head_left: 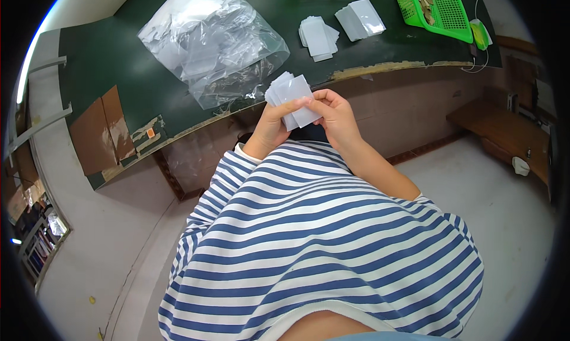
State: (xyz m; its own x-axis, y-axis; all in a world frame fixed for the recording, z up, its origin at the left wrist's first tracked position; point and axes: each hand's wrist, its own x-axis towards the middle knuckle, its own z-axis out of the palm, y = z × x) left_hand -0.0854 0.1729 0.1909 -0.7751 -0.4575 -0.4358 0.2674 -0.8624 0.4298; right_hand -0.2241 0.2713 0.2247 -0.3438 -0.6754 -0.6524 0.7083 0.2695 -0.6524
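Between my two hands, just off the near edge of the green table, is a fanned bunch of small white translucent sleeves (287, 90). My left hand (276, 120) is closed round the bunch, its thumb lying across the front. The thumb and fingers of my right hand (336, 116) pinch the frontmost sleeve at its right edge. Beyond my hands on the table lie a loose stack of similar sleeves (319, 38) and a second, neater stack (360, 19). A large clear plastic bag (217, 38) full of whitish pieces rests to the left.
At the far right a green plastic basket (436, 11) holds small brownish pieces. Brown cardboard (101, 133) covers the left end of the green table (113, 50), near a small orange piece (151, 132). A wooden bench (504, 133) stands at the right, below table height.
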